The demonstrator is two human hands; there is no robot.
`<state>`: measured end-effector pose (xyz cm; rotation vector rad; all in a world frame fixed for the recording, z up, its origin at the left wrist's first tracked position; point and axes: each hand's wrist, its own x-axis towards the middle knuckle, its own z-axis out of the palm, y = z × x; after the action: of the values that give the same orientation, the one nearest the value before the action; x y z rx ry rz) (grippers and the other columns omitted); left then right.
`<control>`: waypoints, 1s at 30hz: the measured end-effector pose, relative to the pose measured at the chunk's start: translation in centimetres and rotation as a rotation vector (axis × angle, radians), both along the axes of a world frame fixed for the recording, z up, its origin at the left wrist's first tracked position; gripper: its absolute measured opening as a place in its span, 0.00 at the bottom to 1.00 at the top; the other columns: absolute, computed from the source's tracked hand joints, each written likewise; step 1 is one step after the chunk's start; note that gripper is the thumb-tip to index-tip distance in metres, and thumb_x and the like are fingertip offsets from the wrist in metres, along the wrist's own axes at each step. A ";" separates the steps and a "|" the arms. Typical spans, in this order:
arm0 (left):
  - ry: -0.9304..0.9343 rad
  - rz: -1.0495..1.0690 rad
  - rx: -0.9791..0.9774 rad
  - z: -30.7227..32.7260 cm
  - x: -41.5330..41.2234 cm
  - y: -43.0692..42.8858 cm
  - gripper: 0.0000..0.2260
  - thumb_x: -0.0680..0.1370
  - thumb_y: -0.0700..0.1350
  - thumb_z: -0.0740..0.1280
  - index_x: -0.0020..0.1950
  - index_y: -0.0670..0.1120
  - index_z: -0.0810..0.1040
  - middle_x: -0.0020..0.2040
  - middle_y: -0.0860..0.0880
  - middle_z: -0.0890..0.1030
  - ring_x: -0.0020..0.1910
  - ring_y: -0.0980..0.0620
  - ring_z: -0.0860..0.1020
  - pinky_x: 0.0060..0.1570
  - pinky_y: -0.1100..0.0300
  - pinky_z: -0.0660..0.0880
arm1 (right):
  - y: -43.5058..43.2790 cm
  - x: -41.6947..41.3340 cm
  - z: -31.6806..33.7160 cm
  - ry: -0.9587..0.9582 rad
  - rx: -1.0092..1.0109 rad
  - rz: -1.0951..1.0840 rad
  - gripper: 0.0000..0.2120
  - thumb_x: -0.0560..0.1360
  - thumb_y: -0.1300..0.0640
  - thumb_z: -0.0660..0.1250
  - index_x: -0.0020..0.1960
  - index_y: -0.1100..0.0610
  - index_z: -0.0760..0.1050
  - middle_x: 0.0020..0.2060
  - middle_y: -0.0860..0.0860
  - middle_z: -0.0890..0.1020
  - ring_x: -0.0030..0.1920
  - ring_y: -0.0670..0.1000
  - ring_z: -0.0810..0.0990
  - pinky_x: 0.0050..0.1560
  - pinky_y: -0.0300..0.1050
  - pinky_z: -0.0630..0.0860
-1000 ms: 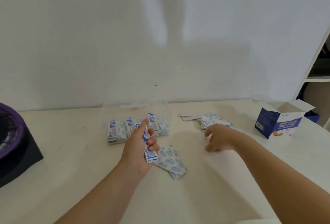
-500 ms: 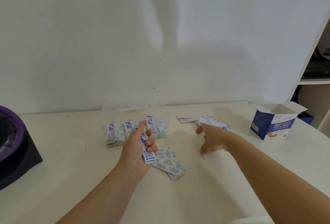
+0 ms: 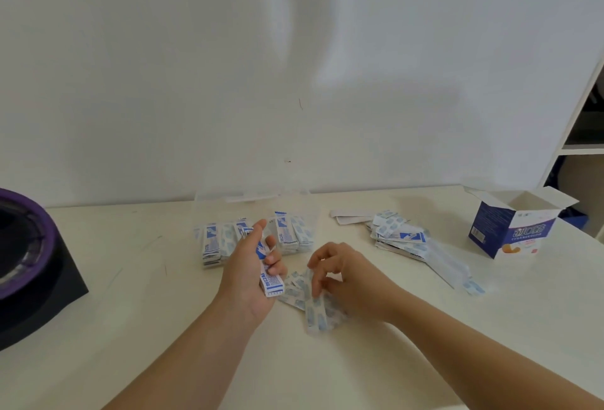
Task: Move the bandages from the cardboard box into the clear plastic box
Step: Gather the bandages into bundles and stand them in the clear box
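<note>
White table (image 3: pixel 130 328) carries everything, with a black and purple object (image 3: pixel 29 262) at its left edge that has no part in the job. At the back, in the middle, stands the clear box (image 3: pixel 251 197). Its walls are nearly invisible, and it already holds upright rows (image 3: pixel 287 234) of bandages packed side by side, so a good share of the work looks done. Well off to the right the carton (image 3: pixel 510 233) stands open with its flaps up. Its inside is hidden, so I cannot tell whether it is empty. Between the two lies a pile (image 3: pixel 402 238) of bandages, out of the carton but not yet boxed. That pile looks like most of what is left. Nearer, just in front of the clear box, the left hand (image 3: pixel 243 274) curls its fingers round a small stack (image 3: pixel 270 282) held on edge. Beside it the right hand (image 3: pixel 353 279), fingers bent downward, appears to pinch one strip (image 3: pixel 315 311) from a few loose ones (image 3: pixel 294 292) lying flat on the table between the hands. My guess is that she is gathering a handful before slotting it into the rows. The bandages are thin, flat paper wrappers, white with pale blue print and a darker blue band on one face. They are light and slippery, and likely to fan apart if gripped loosely.
</note>
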<state>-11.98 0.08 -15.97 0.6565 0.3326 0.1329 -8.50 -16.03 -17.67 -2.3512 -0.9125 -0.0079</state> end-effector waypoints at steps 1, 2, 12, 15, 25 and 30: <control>0.001 -0.009 0.005 -0.1 0.0 -0.1 0.05 0.80 0.45 0.61 0.53 0.48 0.76 0.33 0.51 0.70 0.19 0.59 0.62 0.17 0.69 0.59 | -0.2 0.4 0.0 -0.002 -0.009 -0.013 0.22 0.75 0.67 0.64 0.33 0.41 0.76 0.52 0.39 0.73 0.55 0.39 0.69 0.53 0.25 0.61; 0.001 -0.018 0.009 -0.2 0.0 -0.2 0.06 0.80 0.45 0.61 0.53 0.48 0.76 0.33 0.51 0.70 0.19 0.59 0.62 0.17 0.69 0.59 | -0.6 0.9 0.3 0.001 -0.005 -0.036 0.23 0.75 0.68 0.62 0.34 0.40 0.75 0.54 0.39 0.72 0.57 0.41 0.69 0.54 0.27 0.62; -0.001 -0.037 0.030 -0.7 0.3 -0.2 0.06 0.80 0.45 0.61 0.54 0.49 0.76 0.33 0.51 0.70 0.19 0.59 0.61 0.18 0.69 0.58 | -9.0 9.0 0.6 0.042 -0.432 -0.572 0.28 0.72 0.41 0.67 0.68 0.50 0.68 0.65 0.51 0.73 0.63 0.55 0.72 0.62 0.49 0.69; -0.010 -0.034 0.030 -0.8 0.5 -0.1 0.06 0.80 0.45 0.61 0.54 0.48 0.76 0.33 0.51 0.70 0.19 0.59 0.62 0.17 0.69 0.58 | -9.2 9.5 -0.4 -0.040 -0.384 -0.572 0.19 0.73 0.37 0.61 0.53 0.50 0.76 0.51 0.49 0.80 0.53 0.52 0.77 0.52 0.46 0.73; 0.003 -0.035 0.047 -1.0 0.5 -0.3 0.07 0.80 0.44 0.61 0.55 0.49 0.77 0.34 0.51 0.70 0.20 0.59 0.61 0.17 0.69 0.59 | -8.3 7.7 -0.6 -0.105 -0.390 -0.558 0.26 0.75 0.33 0.53 0.64 0.47 0.72 0.64 0.46 0.75 0.65 0.51 0.70 0.66 0.50 0.60; 0.000 -0.033 0.038 -0.9 0.4 -0.3 0.07 0.80 0.45 0.62 0.56 0.48 0.77 0.33 0.51 0.70 0.20 0.59 0.61 0.18 0.68 0.58 | -8.1 7.7 -1.2 -0.160 -0.382 -0.573 0.13 0.76 0.40 0.54 0.38 0.47 0.67 0.40 0.44 0.76 0.51 0.52 0.74 0.60 0.51 0.64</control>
<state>-11.60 -0.25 -16.85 0.6989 0.3196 0.1084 -0.81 -24.13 -18.85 -2.9292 -0.2928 -0.2774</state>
